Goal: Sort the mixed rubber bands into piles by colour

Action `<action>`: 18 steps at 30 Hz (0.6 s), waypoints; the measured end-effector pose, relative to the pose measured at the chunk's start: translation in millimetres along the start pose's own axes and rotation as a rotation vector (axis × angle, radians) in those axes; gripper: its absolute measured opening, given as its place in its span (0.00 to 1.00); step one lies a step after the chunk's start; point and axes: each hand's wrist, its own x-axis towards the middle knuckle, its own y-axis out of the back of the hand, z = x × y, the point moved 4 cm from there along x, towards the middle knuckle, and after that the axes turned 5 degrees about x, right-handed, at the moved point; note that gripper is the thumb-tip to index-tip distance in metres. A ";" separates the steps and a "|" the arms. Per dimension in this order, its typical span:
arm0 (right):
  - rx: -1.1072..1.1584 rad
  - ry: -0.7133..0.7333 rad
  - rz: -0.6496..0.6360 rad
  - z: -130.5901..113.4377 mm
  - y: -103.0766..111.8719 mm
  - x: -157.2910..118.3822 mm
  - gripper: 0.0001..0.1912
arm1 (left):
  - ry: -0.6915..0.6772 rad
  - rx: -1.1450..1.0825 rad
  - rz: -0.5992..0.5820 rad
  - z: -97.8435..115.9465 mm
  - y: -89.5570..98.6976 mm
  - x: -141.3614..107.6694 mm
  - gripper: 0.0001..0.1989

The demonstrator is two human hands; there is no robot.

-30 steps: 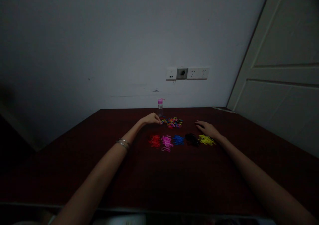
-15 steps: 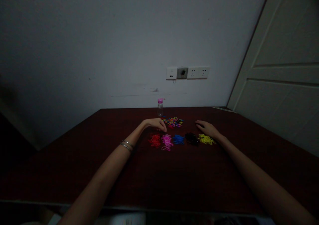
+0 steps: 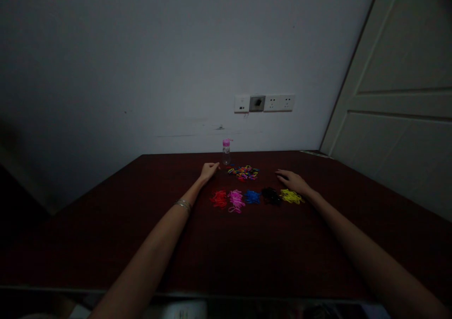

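My left hand (image 3: 209, 170) is closed, its fingertips pressed together beside the left end of a mixed-colour pile of small rubber bands (image 3: 244, 172); whatever is between them is too small to make out. My right hand (image 3: 293, 181) lies on the table with fingers stretched out, just behind the yellow rubber bands (image 3: 291, 196). Nearer to me, single-colour heaps lie in a row: red rubber bands (image 3: 219, 199), pink rubber bands (image 3: 236, 200), blue rubber bands (image 3: 253, 196) and black rubber bands (image 3: 270, 195), with the yellow ones at the right end.
A small clear bottle with a pink cap (image 3: 226, 152) stands upright behind the mixed pile. The dark red table (image 3: 226, 248) meets a pale wall (image 3: 176, 74) with sockets (image 3: 278, 103). At the right is a panelled door (image 3: 395, 121).
My left hand has moved from above the pink heap, away and to the left, to the left end of the mixed pile. My right hand has stayed in place.
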 end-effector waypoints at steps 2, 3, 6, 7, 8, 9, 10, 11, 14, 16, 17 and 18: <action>0.017 -0.001 0.002 0.5 0.2 1.8 0.22 | -0.031 0.028 0.016 -1.0 -0.7 0.6 0.22; 0.026 -0.002 0.002 0.2 0.6 3.0 0.21 | -0.045 0.046 0.022 -1.0 -1.0 1.1 0.22; 0.046 -0.005 -0.007 -5.6 2.5 7.9 0.19 | -0.064 0.085 0.035 -1.1 -1.4 2.8 0.22; 0.051 -0.005 -0.013 -9.7 3.4 9.8 0.18 | -0.068 0.091 0.037 -1.4 -1.6 3.3 0.22; 0.056 -0.005 -0.019 -15.0 4.4 12.0 0.17 | -0.071 0.094 0.038 -1.9 -1.8 3.8 0.21; 0.060 -0.006 -0.027 -21.2 5.2 14.3 0.16 | -0.074 0.095 0.041 -2.5 -1.9 4.3 0.21; 0.065 -0.005 -0.037 -28.2 5.7 16.8 0.15 | -0.076 0.097 0.044 -3.3 -2.0 4.8 0.21; 0.070 -0.003 -0.049 -35.7 5.9 19.4 0.15 | -0.079 0.098 0.048 -4.1 -2.1 5.3 0.21; 0.101 0.009 -0.110 -58.4 3.5 26.5 0.11 | -0.088 0.116 0.051 -5.8 -2.5 6.5 0.22; 0.142 0.035 -0.161 -72.3 0.4 29.9 0.10 | -0.092 0.132 0.052 -5.5 -2.3 6.5 0.21; 0.166 0.048 -0.182 -78.3 -1.0 31.0 0.10 | -0.093 0.138 0.053 -5.0 -2.1 6.1 0.21; 0.190 0.060 -0.199 -83.5 -2.2 31.8 0.10 | -0.094 0.140 0.052 -4.4 -1.8 5.5 0.21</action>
